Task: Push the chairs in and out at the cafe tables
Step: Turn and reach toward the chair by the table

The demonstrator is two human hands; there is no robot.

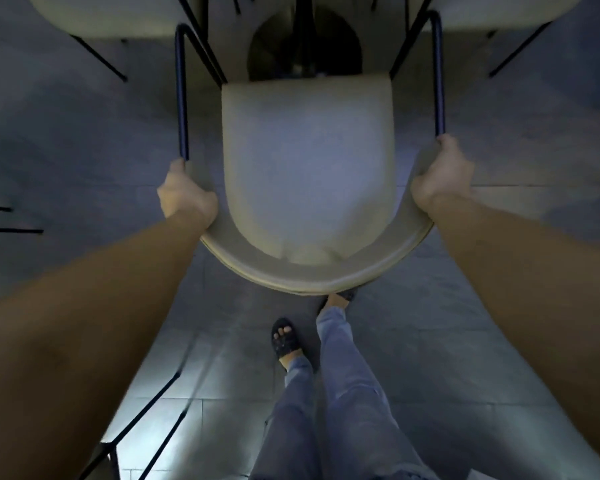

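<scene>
A cream armchair (307, 161) with a curved backrest and dark metal arm rails stands right in front of me, seen from above. My left hand (186, 195) grips the left end of the backrest where the rail meets it. My right hand (442, 174) grips the right end in the same way. The chair's front edge lies close to the round dark base of a cafe table (305, 46) at the top of the view. The tabletop itself is out of view.
Two more cream chairs flank the table, one at top left (101, 15) and one at top right (499, 12). Thin black chair legs (146, 417) cross the tiled floor at lower left. My legs and sandalled feet (284, 341) stand just behind the chair.
</scene>
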